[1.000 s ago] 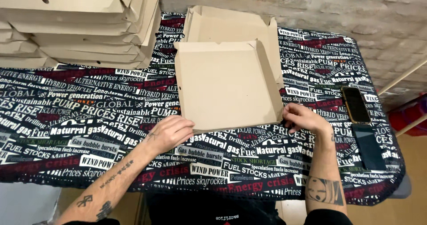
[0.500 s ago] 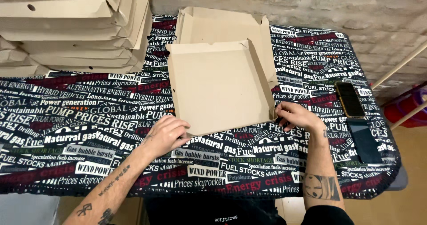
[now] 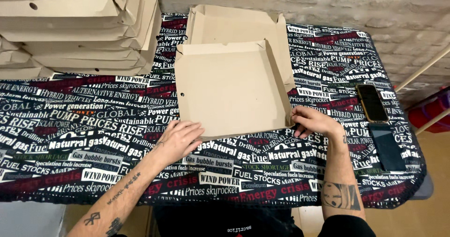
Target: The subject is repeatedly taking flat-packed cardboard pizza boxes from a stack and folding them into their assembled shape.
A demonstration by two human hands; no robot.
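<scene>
Stack of folded boxes (image 3: 75,26) at ten o'clock, reaching the counter's (image 3: 70,138) far left edge. Left hand (image 3: 180,138), fingers spread flat, presses the near edge of the open cardboard box (image 3: 229,87) at centre. Right hand (image 3: 311,121) pinches the box's near right corner. Two phones (image 3: 377,122) lie at three o'clock, near the counter's right edge, well apart from the box.
</scene>
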